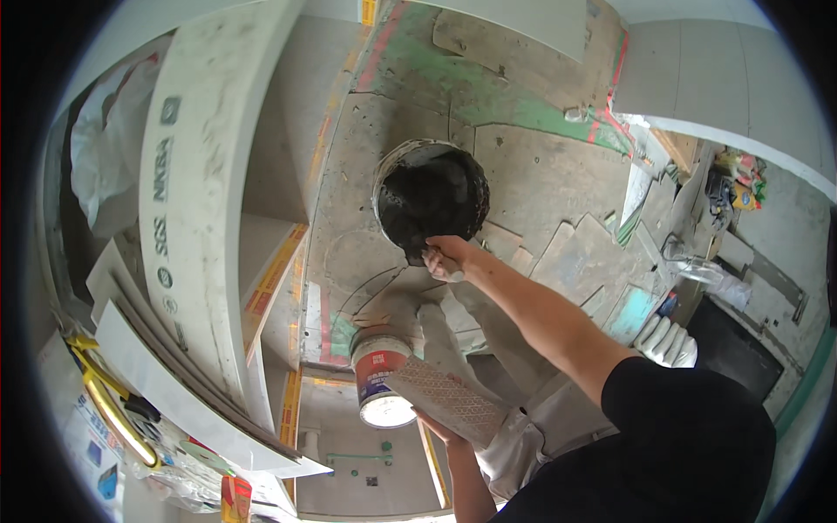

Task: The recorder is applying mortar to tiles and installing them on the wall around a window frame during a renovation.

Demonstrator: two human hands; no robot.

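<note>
My right hand [445, 259] is closed on a trowel, its blade coated in dark mortar at the lower lip of a round bucket [429, 192] of dark, wet mixture. Much of the trowel is hidden by the hand and mortar. My left hand [436, 424] holds a rectangular tile [449, 403] low against my body, its pale back showing a raised grid pattern. Beside the tile stands a white pail [375, 379] with a red and blue label, partly behind it.
White boards and panels [192, 174] line the left, with a yellow tool [113, 401] near them. Cardboard sheets [580, 261] cover the floor around my legs. Bags [741, 183], stacked white pieces [664, 340] and a dark panel [724, 340] lie at the right.
</note>
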